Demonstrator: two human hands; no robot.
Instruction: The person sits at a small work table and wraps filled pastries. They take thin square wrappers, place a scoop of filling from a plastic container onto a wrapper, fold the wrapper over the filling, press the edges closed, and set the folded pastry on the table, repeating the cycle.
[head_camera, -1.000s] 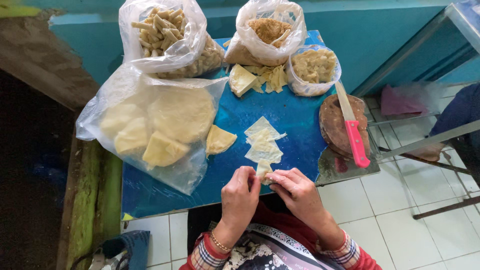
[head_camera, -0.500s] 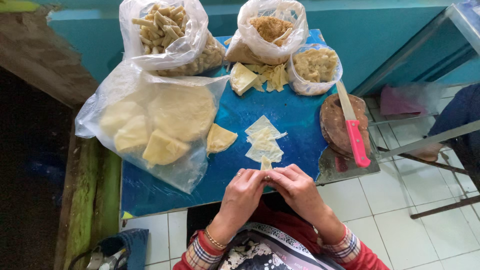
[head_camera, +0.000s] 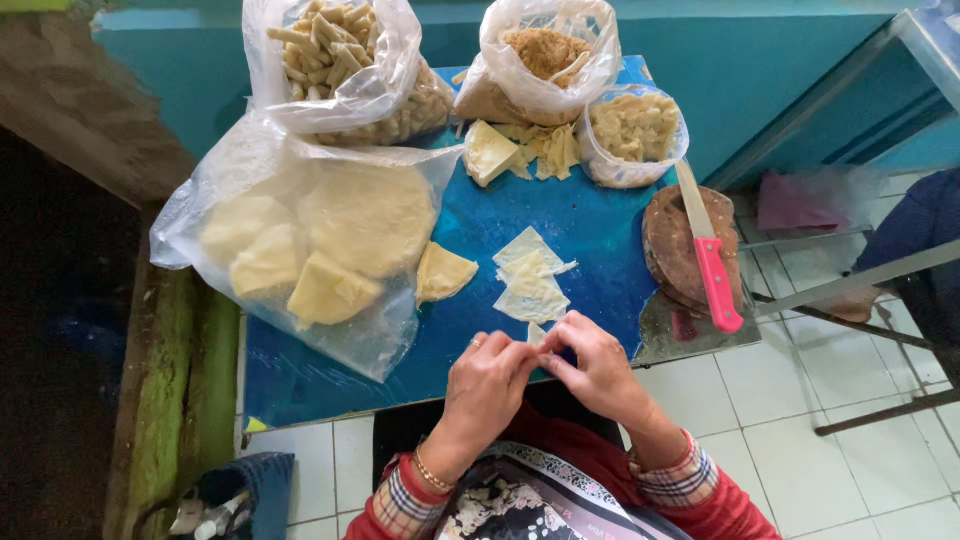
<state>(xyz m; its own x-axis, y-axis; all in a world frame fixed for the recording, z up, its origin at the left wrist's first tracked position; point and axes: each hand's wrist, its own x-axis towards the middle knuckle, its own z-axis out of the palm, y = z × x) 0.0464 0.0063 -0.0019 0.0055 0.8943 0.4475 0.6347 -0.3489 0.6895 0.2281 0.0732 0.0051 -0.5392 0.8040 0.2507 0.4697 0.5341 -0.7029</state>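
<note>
Blue tabletop (head_camera: 600, 225), near edge: left hand (head_camera: 487, 385) and right hand (head_camera: 597, 368) meet, fingertips pinching one small pale wrapper piece (head_camera: 537, 334) between them. Just beyond lies a stack of thin wrappers (head_camera: 532, 280), a folded yellow sheet (head_camera: 442, 272) and big bag of dough sheets (head_camera: 310, 240) to the left. Pink-handled knife (head_camera: 712, 265) rests on round wooden board (head_camera: 675, 245) at right.

Small pale piece (head_camera: 537, 333) at lower centre: mostly hidden between fingertips of left hand (head_camera: 487, 383) and right hand (head_camera: 598, 372); shape indeterminate. Dark blue sleeve (head_camera: 925, 225) cut by right edge. Blue bag (head_camera: 240, 490), lower left, cut by bottom edge.
</note>
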